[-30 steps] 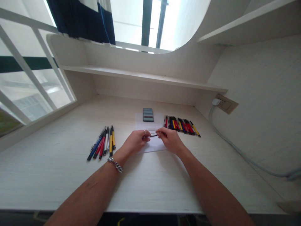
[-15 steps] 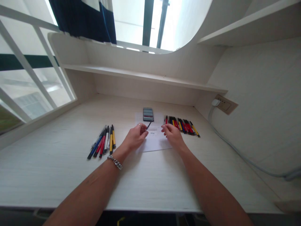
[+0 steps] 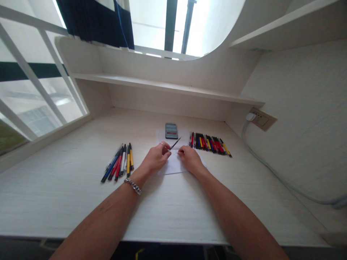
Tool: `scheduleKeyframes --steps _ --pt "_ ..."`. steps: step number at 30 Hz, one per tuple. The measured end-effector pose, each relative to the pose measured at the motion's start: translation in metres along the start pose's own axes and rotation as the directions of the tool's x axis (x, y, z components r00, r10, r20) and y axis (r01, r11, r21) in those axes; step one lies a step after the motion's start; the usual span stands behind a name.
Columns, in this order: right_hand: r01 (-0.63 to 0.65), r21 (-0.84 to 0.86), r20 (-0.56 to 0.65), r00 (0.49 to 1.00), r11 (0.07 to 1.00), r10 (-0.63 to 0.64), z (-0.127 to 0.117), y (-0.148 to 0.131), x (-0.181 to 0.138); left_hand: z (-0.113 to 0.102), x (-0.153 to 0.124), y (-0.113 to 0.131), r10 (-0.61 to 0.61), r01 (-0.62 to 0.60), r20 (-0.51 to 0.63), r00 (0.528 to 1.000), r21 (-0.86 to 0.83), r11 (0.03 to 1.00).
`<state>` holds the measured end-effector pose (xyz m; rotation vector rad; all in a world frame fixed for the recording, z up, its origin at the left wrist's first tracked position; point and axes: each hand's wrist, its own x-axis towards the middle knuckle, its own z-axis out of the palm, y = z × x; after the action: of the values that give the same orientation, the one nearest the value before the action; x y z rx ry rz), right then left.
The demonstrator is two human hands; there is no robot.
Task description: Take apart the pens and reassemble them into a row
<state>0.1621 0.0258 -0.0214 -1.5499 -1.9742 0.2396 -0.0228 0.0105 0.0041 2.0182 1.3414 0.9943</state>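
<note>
My left hand point(image 3: 158, 156) is closed around a slim black pen point(image 3: 175, 143), whose pointed end slants up and to the right. Beneath both hands lie white sheets of paper point(image 3: 170, 167). My right hand point(image 3: 189, 157) is pinched just above the paper, close to the left one; whatever its fingertips hold is too small to make out. Beyond the hands, at the paper's far edge, a small dark-framed case point(image 3: 171, 130) has grey-blue strips and a red one. To the right, several pens point(image 3: 210, 143) in black, red, yellow and blue lie side by side in a row.
Left of my forearm is a looser bunch of pens point(image 3: 119, 162). A white shelf point(image 3: 162, 85) runs along the back of the desk point(image 3: 67, 202). On the right wall a plug sits in a socket point(image 3: 262, 119), its grey cable point(image 3: 271, 171) trailing down.
My right hand has moved left over the paper, covering the small printed-looking mark seen there before. My left hand stays nearly still with the pen.
</note>
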Motion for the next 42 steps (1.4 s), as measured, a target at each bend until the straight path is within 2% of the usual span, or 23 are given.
scheduleKeyframes --steps 5,8,20,42 --pt "-0.017 0.367 -0.138 0.988 0.93 0.073 -0.029 0.01 0.003 -0.002 -0.001 0.001 -0.003 0.003 0.013 1.0 0.021 1.0" --pt "0.017 0.457 -0.196 0.977 0.889 0.083 -0.043 0.013 0.001 -0.001 -0.001 0.0 -0.011 0.01 0.03 0.999 0.041 0.999" --pt "0.13 0.282 -0.246 0.968 0.951 -0.059 -0.051 0.0 -0.008 0.001 -0.001 -0.002 -0.003 -0.001 0.058 0.998 0.065 0.998" --pt "0.146 0.246 -0.239 0.967 0.958 -0.086 -0.053 0.001 -0.009 0.003 0.0 -0.01 0.018 -0.019 0.04 0.999 0.034 0.999"
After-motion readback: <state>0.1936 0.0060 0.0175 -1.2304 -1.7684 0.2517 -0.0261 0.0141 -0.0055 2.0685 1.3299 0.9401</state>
